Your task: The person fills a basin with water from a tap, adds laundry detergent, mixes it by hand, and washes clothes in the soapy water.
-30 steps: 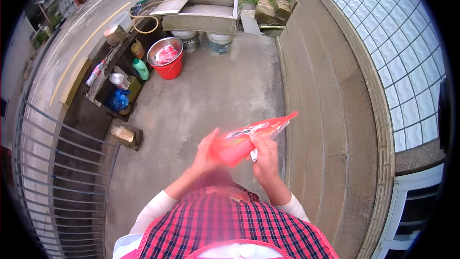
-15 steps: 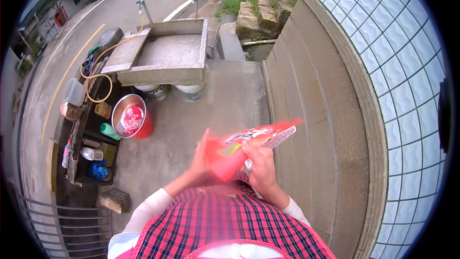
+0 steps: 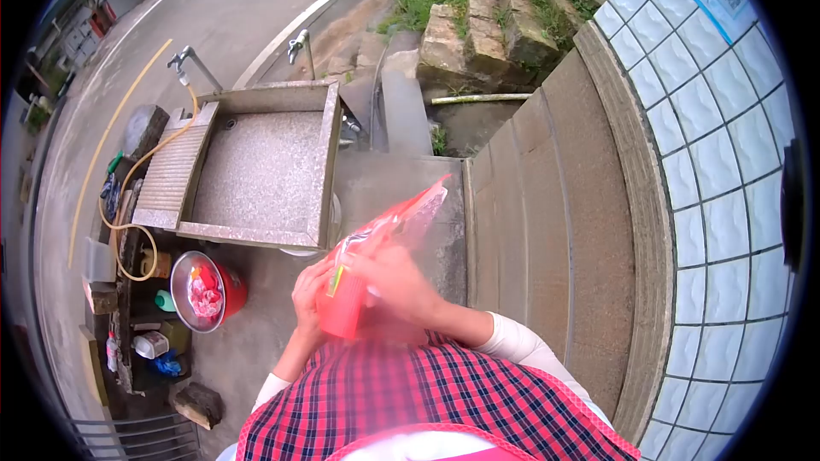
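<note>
A red, partly see-through plastic packet [image 3: 346, 306] is held upright at a slant in front of the checked apron, its loose end pointing up and right. My left hand [image 3: 313, 294] has its fingers closed round the packet's left side. Across the packet's middle lies my right hand [image 3: 395, 283], blurred, with its fingers bent against the plastic. What is inside the packet cannot be made out clearly.
A stone sink [image 3: 265, 175] with a ribbed washboard [image 3: 175, 171] stands ahead on the left. Below it are a red bucket [image 3: 232, 292] with a metal basin on top and a rock [image 3: 198, 404]. A stone-faced wall [image 3: 547, 230] runs along the right.
The view has moved closer to the sink. My right hand has shifted left across the packet, near my left hand, and the packet now points more steeply upward.
</note>
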Tool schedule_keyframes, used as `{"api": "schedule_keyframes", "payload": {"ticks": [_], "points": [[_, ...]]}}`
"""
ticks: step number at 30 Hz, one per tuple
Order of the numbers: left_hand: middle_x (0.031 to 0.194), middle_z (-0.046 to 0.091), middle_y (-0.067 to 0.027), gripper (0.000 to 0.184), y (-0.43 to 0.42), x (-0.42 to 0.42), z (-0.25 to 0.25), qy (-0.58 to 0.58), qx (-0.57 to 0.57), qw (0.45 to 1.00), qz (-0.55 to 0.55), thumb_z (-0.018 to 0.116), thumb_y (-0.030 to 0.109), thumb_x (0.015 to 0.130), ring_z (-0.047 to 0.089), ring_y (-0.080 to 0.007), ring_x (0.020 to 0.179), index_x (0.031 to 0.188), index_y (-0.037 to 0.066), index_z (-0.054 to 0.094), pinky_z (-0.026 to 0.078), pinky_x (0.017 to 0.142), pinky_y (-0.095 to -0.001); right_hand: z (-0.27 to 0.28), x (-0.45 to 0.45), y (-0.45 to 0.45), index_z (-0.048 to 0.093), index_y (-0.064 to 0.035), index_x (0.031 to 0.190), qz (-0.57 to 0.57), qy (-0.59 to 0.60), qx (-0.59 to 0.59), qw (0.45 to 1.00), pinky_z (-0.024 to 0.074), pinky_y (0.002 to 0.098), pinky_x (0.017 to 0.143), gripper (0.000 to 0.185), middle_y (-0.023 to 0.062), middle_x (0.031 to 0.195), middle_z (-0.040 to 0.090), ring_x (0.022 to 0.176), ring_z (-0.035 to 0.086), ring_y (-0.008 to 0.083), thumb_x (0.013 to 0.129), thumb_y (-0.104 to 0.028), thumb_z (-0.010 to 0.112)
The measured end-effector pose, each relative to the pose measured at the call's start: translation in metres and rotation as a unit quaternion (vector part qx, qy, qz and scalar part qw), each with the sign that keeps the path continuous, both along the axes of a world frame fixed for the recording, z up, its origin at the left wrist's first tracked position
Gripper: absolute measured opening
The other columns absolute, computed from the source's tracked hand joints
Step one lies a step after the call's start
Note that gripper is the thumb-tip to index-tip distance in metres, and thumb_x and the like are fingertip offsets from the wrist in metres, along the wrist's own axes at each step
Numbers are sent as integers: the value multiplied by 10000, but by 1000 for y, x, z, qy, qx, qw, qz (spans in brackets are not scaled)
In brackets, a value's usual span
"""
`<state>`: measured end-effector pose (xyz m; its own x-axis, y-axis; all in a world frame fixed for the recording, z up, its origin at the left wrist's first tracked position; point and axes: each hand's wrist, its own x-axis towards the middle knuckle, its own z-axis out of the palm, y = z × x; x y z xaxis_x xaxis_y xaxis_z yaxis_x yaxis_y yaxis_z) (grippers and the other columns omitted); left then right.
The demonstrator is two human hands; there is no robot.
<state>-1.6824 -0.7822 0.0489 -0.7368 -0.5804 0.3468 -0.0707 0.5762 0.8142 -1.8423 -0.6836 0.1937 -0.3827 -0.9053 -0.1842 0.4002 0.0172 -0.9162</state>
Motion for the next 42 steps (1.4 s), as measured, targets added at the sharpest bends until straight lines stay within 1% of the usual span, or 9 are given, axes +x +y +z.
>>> {"api": "schedule_keyframes", "payload": {"ticks": [10,14,20,28,29,32,35,39,42], "points": [[926,671,-141,219,-164,-159,3,-86,20,987,137,653,166,764,628,-306,881,904,-1,669,468,829,-387,-22,-239,-148,608,-16,747,200,124,23,972,445,300,492,401,35,621,567,525,517,106,934,-367,555],[850,640,-132,184,-186,-192,-16,-130,14,967,220,611,98,762,596,-269,796,896,-21,651,457,747,-370,-58,-323,-167,534,-50,827,232,342,35,910,447,423,743,100,123,878,549,887,556,325,808,-138,577],[737,594,-120,153,-176,-252,-18,-197,21,920,337,548,-4,760,549,-214,668,883,-52,625,440,624,-343,-112,-453,-217,477,-55,930,227,429,27,874,451,456,725,184,132,948,460,950,494,353,763,17,505],[752,629,-129,162,-156,-337,-1,-218,210,870,390,529,-16,782,596,-208,688,875,-46,658,464,646,-324,-175,-796,-193,500,-59,812,136,769,170,601,479,396,584,90,122,784,487,766,541,292,744,-86,553],[789,651,-143,154,-154,-357,6,-159,208,873,413,560,0,758,634,-253,732,862,-16,672,486,694,-339,-176,-830,-186,529,-57,900,164,731,188,635,449,392,696,152,147,882,514,869,538,298,783,-147,562],[891,673,-143,218,-118,-329,-11,-214,97,875,423,605,10,701,640,-321,863,903,46,679,488,784,-394,-295,-591,-196,613,-50,1164,501,323,155,788,362,381,1032,389,222,1177,595,1175,528,318,897,-332,587],[914,680,-124,237,-88,-327,-20,-178,84,857,476,649,39,698,638,-316,895,931,73,684,481,805,-401,-232,-557,-266,633,-30,1107,582,361,124,718,424,408,960,318,215,1153,605,1107,550,369,914,-273,561],[925,684,-112,236,-44,-295,-5,-149,110,811,555,696,91,711,638,-302,893,947,86,689,477,810,-399,-275,-800,-217,558,-38,1249,363,661,332,566,489,398,871,545,196,1159,615,1032,605,353,804,-314,708],[915,684,-109,242,9,-246,-10,-159,109,753,629,703,100,715,634,-300,879,956,87,691,475,802,-393,-251,-605,-282,571,-33,1214,466,603,179,622,509,385,821,504,204,1055,651,965,644,318,786,-257,718]]}}
